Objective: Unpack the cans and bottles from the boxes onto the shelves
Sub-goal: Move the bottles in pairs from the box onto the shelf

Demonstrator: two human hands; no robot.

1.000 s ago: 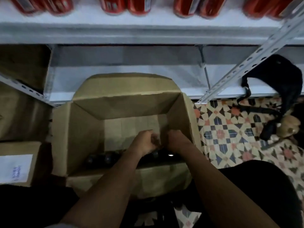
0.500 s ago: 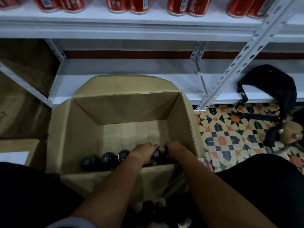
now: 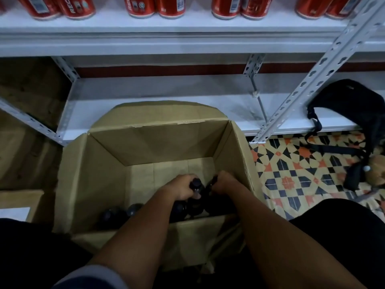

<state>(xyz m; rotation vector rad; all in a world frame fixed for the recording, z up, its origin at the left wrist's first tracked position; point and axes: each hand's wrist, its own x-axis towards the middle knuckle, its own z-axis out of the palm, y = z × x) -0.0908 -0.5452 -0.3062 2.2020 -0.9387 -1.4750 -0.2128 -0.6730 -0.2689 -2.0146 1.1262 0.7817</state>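
Bottles, dark and dark-capped, stand in a row along the near wall of an open cardboard box (image 3: 100, 184). The left hand (image 3: 181, 189) has its fingers curled round the neck of one bottle (image 3: 196, 185), whose cap pokes up above the fist. The right hand (image 3: 224, 183) is curled round the top of a second bottle (image 3: 210, 187) just beside the first, though that one is mostly hidden by the fist and the shadow. Both held bottles sit toward the right end of the row, close to the box's right wall. Further left along the near wall, the rounded caps of the other bottles (image 3: 133, 209) show dimly; how many there are cannot be told. The far half of the box floor is bare cardboard, and the box flaps are folded outward.

Behind the box runs a white metal lower shelf (image 3: 166, 101) on perforated uprights. Above it, an upper shelf (image 3: 187, 30) carries red cans (image 3: 154, 7) standing in pairs. At the right, a black bag (image 3: 352, 113) rests partly on the lower shelf edge and hangs down to a patterned tiled floor (image 3: 291, 174). At the left edge, another cardboard box (image 3: 20, 201) with a white label sits near the open one.
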